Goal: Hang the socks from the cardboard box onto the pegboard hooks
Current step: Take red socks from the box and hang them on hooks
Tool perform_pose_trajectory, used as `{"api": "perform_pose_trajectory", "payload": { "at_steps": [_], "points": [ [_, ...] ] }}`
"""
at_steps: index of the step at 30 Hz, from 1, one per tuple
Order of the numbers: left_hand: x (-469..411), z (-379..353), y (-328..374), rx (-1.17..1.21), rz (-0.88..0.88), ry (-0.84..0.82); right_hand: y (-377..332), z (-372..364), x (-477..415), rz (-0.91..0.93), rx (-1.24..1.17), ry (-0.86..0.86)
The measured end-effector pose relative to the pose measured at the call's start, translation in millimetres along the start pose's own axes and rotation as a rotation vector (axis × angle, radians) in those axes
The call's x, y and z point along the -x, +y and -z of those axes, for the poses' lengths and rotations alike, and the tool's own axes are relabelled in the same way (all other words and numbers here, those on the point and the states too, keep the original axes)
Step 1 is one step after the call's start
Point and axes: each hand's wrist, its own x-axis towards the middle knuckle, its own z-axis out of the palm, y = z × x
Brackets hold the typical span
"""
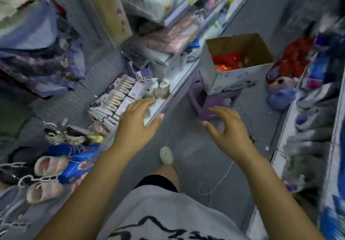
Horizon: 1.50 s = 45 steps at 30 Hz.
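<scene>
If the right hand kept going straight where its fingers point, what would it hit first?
Most likely the purple stool holding the cardboard box; the open right hand aims at its near edge, though depth is hard to judge.

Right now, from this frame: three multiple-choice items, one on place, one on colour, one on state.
1. The cardboard box stands on: A a purple stool; B the floor; C a shelf.
2. The packs in the box are mainly: A blue; B red; C green.
3. The left hand and right hand are: A gripping socks; B empty, fingers loosely spread; C inside the box.

1 A: the stool shows under the box.
2 B: red fills its bottom.
3 B: neither hand holds anything, and both are short of the box.
</scene>
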Motion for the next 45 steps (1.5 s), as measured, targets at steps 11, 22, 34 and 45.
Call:
{"api": "perform_pose_trajectory", "payload": {
  "at_steps": [11,22,34,45],
  "points": [
    [-218,-82,69,0.008,-0.088,-0.202,87,69,-155,-0.209,-0.009,0.065],
    [-383,-168,108,-0.094,0.033,-0.377,179,115,-295,-0.366,-0.115,-0.015],
    [-483,-333,116,0.074,0.554,-0.211,363,60,-522,-0.205,-0.034,-0.44],
    [-486,-427,84,0.173,0.689,0.196,449,-56,-614,0.039,0.192,-0.522]
  ]
}}
